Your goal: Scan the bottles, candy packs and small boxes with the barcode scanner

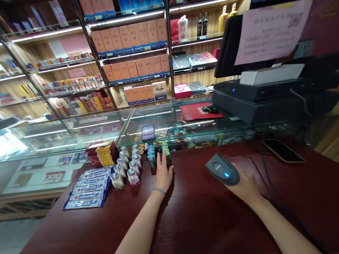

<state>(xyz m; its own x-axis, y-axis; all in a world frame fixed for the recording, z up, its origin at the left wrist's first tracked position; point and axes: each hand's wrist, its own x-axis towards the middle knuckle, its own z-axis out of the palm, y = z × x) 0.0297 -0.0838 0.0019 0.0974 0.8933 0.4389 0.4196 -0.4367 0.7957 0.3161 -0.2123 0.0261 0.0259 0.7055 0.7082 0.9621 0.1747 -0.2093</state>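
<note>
My left hand point(164, 175) reaches over rows of small cylindrical packs, fingers stretched forward and thumb apart. It touches or hovers just above a dark pack there; contact is hard to make out. Blue-topped packs point(151, 158) stand just left of it, green-topped packs point(165, 148) just beyond and right. In my right hand point(246, 185) is a grey barcode scanner point(222, 169) with a lit blue light, held over the dark red table point(192, 223). Further left stand two rows of small silver-lidded jars point(133, 177), beside several blue-and-white packets point(86, 193) lying flat.
Red and yellow packs point(108, 153) are stacked behind the packets. A phone point(283, 150) lies at the right near the scanner's cable. Beyond the table runs a glass counter point(130, 127), with a monitor point(229, 47), a mouse point(209, 109) and black machines point(233, 101).
</note>
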